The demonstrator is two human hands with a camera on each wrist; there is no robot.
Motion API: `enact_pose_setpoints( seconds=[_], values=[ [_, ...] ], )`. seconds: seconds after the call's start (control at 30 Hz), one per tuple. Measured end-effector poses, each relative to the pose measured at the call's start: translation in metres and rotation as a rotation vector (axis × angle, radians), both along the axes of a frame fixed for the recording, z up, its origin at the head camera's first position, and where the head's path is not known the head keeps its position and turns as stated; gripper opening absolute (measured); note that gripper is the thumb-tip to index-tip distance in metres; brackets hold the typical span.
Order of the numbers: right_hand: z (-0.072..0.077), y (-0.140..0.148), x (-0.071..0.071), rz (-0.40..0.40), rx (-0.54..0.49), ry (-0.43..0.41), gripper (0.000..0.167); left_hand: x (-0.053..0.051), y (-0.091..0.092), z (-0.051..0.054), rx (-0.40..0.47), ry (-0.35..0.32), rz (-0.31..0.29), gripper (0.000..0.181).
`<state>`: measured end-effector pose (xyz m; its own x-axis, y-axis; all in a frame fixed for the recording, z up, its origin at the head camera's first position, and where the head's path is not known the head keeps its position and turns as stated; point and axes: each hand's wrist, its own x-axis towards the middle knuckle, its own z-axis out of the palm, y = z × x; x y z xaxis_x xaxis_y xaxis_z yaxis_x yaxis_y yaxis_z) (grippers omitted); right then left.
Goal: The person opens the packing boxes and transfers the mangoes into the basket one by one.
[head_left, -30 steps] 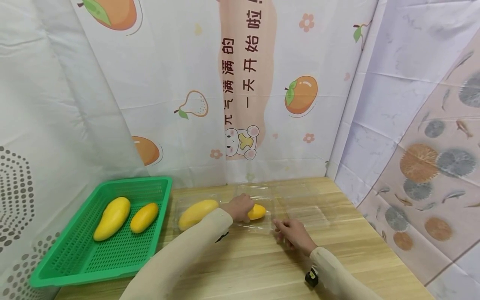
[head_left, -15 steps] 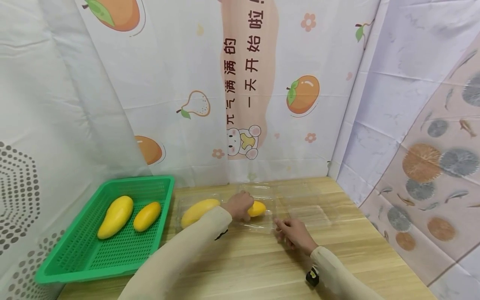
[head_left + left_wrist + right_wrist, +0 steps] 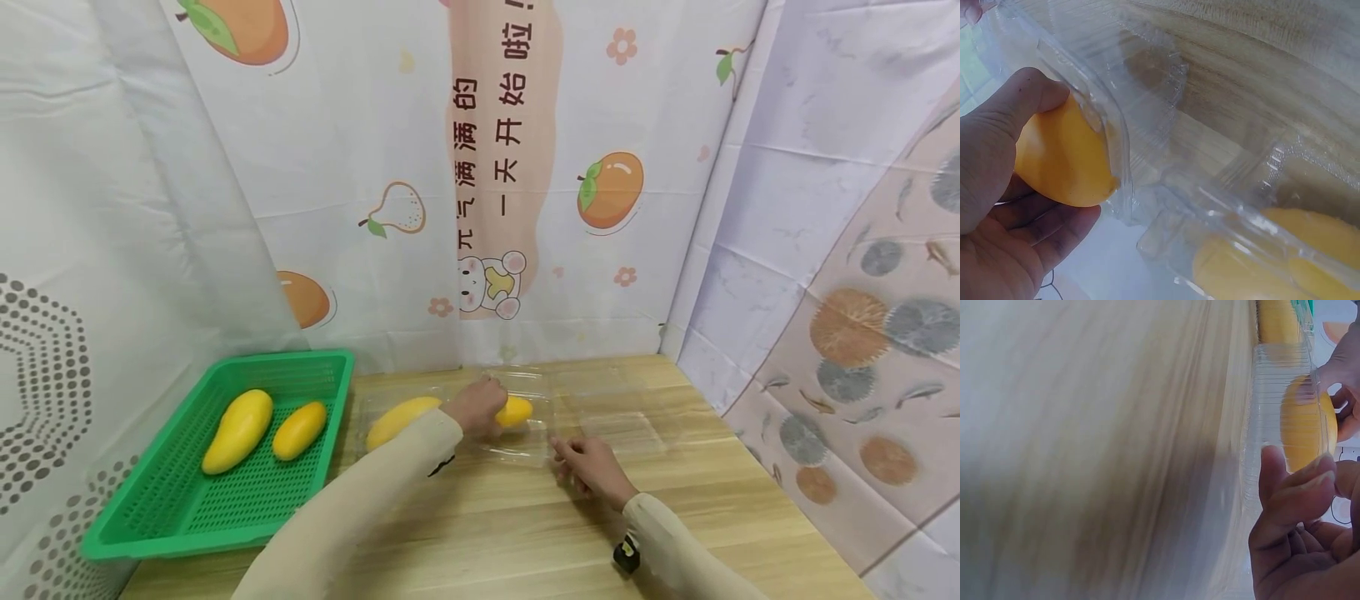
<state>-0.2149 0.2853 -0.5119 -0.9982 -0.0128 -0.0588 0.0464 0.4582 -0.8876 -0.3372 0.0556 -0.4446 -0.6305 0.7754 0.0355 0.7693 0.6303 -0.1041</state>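
Note:
My left hand (image 3: 477, 406) holds a small yellow mango (image 3: 515, 411) at the middle clear plastic container (image 3: 517, 457). In the left wrist view the thumb lies on top of this mango (image 3: 1066, 156) and the fingers are beneath it, beside the clear wall. My right hand (image 3: 591, 468) is at the container's near right corner, its fingers bent, with thumb and fingertips pinching the edge. The right wrist view shows its fingers (image 3: 1300, 506) against the clear side, close to the mango (image 3: 1302, 428). A larger yellow mango (image 3: 397, 419) lies in the left clear container, partly behind my left sleeve.
A green basket (image 3: 217, 546) stands at the left, holding a large mango (image 3: 238, 431) and a smaller one (image 3: 299, 431). Another clear container (image 3: 618, 417) is at the right, with nothing inside. Printed curtains hang behind and beside the wooden table (image 3: 480, 533).
The head view has shifted slightly, so the basket and curtain appear further right. My left hand and its mango have moved slightly toward the back; my right hand stays at the container's corner.

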Motion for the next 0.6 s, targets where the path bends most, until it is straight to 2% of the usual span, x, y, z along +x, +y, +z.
enact_pose_setpoints(
  seconds=[0.23,0.47,0.6],
  values=[
    [0.0013,-0.0011,0.001,0.001,0.0,0.006,0.049,-0.0005,-0.0032,0.0005,0.047,0.008,0.007,0.035],
    [0.0013,-0.0026,0.0031,0.003,-0.027,0.015,0.047,0.002,-0.0072,0.0082,0.061,-0.008,0.006,0.039],
    [0.0019,-0.0046,0.0033,-0.006,-0.037,0.019,0.046,0.0004,-0.0095,0.0066,0.076,0.003,-0.005,0.039]
  ],
)
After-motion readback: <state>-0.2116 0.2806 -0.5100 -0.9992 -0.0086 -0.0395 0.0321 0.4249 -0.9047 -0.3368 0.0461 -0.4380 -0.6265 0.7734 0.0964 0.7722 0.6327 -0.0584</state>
